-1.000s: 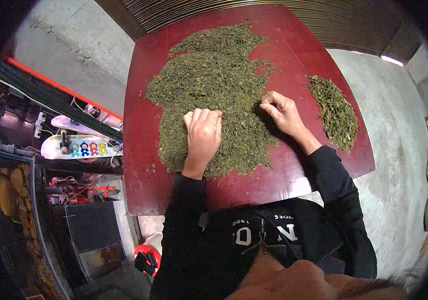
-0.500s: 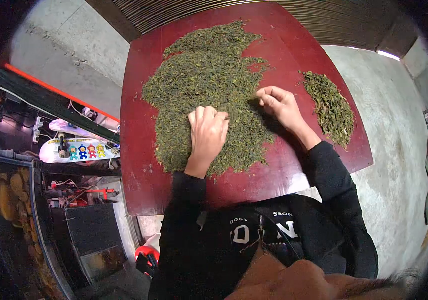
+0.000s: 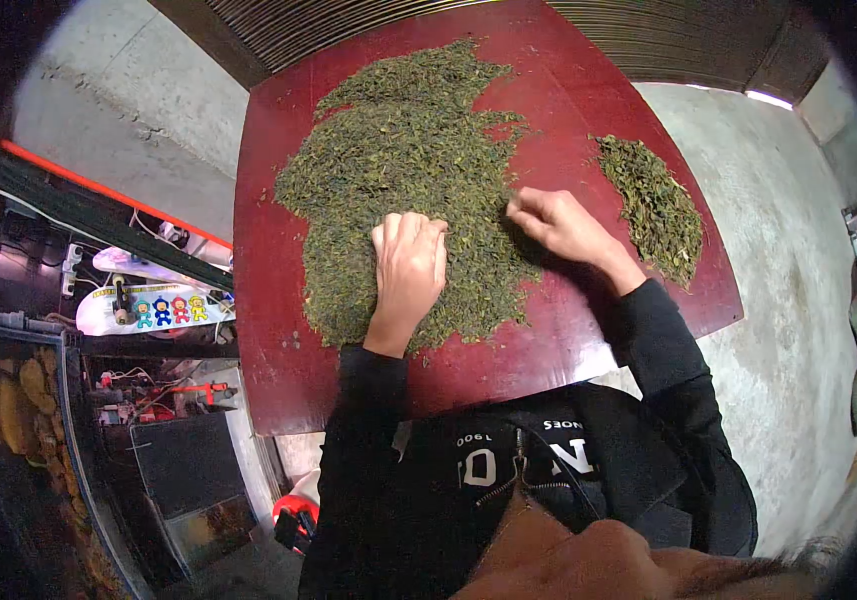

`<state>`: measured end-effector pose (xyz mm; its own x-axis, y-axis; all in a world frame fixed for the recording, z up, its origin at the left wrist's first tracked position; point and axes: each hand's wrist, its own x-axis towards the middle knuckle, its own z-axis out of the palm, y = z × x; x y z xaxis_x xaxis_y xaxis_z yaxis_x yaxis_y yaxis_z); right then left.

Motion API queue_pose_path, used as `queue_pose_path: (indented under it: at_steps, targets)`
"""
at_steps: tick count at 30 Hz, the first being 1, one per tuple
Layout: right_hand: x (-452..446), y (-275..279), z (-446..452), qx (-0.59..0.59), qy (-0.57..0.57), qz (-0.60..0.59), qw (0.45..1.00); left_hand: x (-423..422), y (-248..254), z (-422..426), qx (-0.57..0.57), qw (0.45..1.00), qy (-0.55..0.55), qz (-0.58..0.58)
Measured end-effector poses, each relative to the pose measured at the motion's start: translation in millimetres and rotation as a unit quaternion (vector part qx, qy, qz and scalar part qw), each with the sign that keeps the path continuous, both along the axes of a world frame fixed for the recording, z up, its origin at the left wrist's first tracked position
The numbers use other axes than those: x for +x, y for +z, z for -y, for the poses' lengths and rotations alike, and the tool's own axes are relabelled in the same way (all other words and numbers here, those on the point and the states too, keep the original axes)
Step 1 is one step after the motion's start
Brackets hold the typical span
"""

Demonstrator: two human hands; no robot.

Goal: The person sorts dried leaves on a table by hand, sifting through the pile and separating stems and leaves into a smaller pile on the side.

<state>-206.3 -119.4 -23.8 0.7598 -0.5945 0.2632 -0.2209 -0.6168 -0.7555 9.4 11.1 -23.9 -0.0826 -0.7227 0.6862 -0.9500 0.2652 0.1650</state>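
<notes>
A wide layer of dried green leaves, looking like tea leaves [image 3: 399, 150], covers much of a dark red table [image 3: 279, 385]. On the lower middle of this layer rests my left hand [image 3: 410, 268], its fingers together and curled down with the tips pressed among the leaves. Whatever lies beneath those fingertips is hidden. My right hand [image 3: 564, 228] is at the layer's right edge, thumb and fingers closed in a pinch; what they hold, if anything, is too small to make out. Farther right is a smaller pile of coarser, yellower leaves [image 3: 652, 210], apart from both hands.
Left of the table, shelving holds a skateboard [image 3: 149, 308] with cartoon figures. A glass tank [image 3: 24, 400] with stones stands at the lower left. Slatted dark panels [image 3: 379, 30] rise behind the table. Grey concrete floor [image 3: 789, 260] extends along the right side.
My right hand has shifted slightly down, its fingers drawn closer together at the edge of the leaves. My left hand stays at nearly the same spot. The view has moved a little.
</notes>
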Motion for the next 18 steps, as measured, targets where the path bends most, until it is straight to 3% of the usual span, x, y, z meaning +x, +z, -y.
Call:
queue_pose_path:
  at_steps: [5, 11, 18]
  targets:
    - [6, -3, -9, -0.120, 0.036, -0.068, 0.990, -2, 3, -3, 0.036, 0.999, 0.014, -0.004]
    - [10, -11, -8, -0.127, 0.042, -0.084, 0.987, -4, 2, -3, 0.034, 0.999, 0.025, 0.013]
    - [10, -6, -11, -0.045, 0.056, -0.052, 0.996, -15, 6, -3, 0.075, 0.996, 0.007, 0.041]
